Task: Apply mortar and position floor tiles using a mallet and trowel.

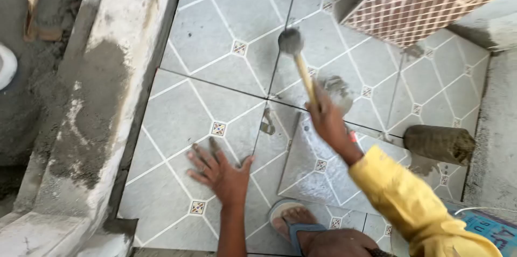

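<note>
Above the floor tile (183, 128), right fingers (319, 110) wrap the mallet (297, 58) handle.

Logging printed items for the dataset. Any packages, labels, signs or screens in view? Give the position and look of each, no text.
Printed sack or package: bottom right corner, cut off by the frame edge, beside the yellow sleeve; flat blue-turquoise surface with dark and red markings, a thin white cord across its top.
No signs, screens or separate labels are visible.
</note>
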